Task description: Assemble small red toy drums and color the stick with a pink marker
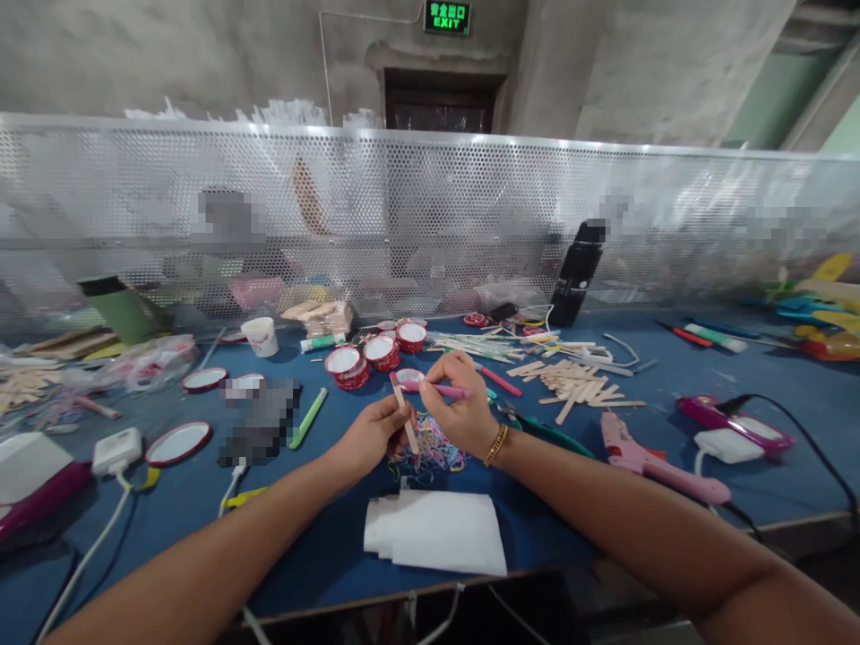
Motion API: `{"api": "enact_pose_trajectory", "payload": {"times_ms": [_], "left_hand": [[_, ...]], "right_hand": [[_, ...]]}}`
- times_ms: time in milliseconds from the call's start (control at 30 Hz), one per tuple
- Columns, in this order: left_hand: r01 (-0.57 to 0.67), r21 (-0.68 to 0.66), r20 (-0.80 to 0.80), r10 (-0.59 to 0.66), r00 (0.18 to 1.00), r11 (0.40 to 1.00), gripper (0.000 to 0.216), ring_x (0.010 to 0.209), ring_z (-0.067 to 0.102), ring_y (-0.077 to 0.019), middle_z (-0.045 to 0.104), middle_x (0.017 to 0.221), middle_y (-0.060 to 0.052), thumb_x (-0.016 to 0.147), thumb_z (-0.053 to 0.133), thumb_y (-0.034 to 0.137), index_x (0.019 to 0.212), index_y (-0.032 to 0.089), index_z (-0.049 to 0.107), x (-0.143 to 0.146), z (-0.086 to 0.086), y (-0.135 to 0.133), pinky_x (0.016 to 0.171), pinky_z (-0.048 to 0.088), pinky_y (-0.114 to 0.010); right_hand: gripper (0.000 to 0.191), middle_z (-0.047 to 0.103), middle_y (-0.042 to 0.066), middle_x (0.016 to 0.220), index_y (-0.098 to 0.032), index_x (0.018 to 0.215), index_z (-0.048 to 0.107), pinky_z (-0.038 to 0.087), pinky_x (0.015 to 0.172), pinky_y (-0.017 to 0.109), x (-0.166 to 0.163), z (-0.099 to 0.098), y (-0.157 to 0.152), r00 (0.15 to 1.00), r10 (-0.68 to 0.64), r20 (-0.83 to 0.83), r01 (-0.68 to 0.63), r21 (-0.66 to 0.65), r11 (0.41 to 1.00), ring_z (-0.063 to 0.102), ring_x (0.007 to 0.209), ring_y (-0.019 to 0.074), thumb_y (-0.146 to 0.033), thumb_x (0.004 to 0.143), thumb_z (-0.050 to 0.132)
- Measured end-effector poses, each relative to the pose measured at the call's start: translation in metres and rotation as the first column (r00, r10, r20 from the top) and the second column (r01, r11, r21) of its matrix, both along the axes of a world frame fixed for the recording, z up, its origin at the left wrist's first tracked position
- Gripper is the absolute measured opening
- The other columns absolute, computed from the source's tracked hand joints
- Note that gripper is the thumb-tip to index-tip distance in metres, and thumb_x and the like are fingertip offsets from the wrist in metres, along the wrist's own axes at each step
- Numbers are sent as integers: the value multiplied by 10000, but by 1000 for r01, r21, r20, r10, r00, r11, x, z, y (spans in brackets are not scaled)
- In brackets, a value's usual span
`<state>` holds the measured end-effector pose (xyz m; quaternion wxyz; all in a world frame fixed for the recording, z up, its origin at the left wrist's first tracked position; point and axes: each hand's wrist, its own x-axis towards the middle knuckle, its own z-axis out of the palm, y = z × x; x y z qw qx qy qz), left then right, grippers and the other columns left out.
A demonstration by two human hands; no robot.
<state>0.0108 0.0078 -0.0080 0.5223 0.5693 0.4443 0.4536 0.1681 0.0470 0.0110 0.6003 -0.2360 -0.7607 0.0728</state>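
My left hand [374, 434] pinches a wooden craft stick [406, 417] held up at a slant; its top end is coloured pinkish red. In my right hand [463, 408] is a pink marker [443, 391], its tip pointing left, close to the upper part of the stick. Whether the tip touches the wood I cannot tell. Beneath both hands lies a tangle of coloured threads [440, 448]. Nearer to me, a white sheet of paper [436, 533] rests on the blue table.
Loose craft sticks [578, 385] and a pink glue gun [658, 466] lie to the right. Red-rimmed round tins [382, 351] and a paper cup [261, 337] stand behind. At left are a dark phone [262, 425] and a green marker [309, 418]. A perforated metal screen [436, 215] closes the far side.
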Motion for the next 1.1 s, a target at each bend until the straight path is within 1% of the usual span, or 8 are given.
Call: {"api": "enact_pose_trajectory", "payload": {"times_ms": [100,300,433,667,900,1100], "left_hand": [[-3,-1,-4,3,1000,1000,518,417,401,-87,504,468,46,677,696,666,670,183,510,1,0,-1,433,255,-225],[-6,-20,21,7,1000,1000,501,423,417,-92,522,475,42,679,711,645,676,183,516,1,2,-3,444,280,-227],[-15,0,19,15,1000,1000,517,418,408,-89,503,466,49,657,710,663,662,187,508,0,3,-1,433,282,-228],[-4,21,0,4,1000,1000,515,424,404,-88,495,478,50,675,695,663,666,188,498,0,1,-1,442,280,-231],[-16,11,-7,16,1000,1000,533,411,397,-88,490,471,53,658,693,686,693,188,506,0,-2,1,428,265,-228],[-8,29,-16,9,1000,1000,530,425,407,-88,495,477,50,669,684,680,663,188,487,0,1,0,437,284,-225]], "right_hand": [[154,546,-25,624,-235,649,470,396,789,389,-1,-1,-1,1000,10,1,-10,9,1000,504,662,170,-182,779,535],[178,515,-35,603,-232,629,447,396,787,388,0,1,1,1000,-14,26,14,3,1000,477,628,160,-173,771,536],[193,507,-33,594,-233,618,430,397,781,394,1,3,0,1000,-27,6,27,-6,1000,475,629,163,-175,779,520],[172,518,-26,616,-235,639,442,403,765,385,0,3,-5,1000,19,3,-19,9,1000,493,651,170,-170,772,530],[157,517,-32,615,-234,653,450,398,779,388,0,1,-2,1000,7,12,-8,19,1000,484,634,163,-172,771,532],[171,513,-37,597,-229,632,448,393,779,386,1,2,2,1000,-22,2,22,23,1000,470,618,155,-168,767,532]]}}
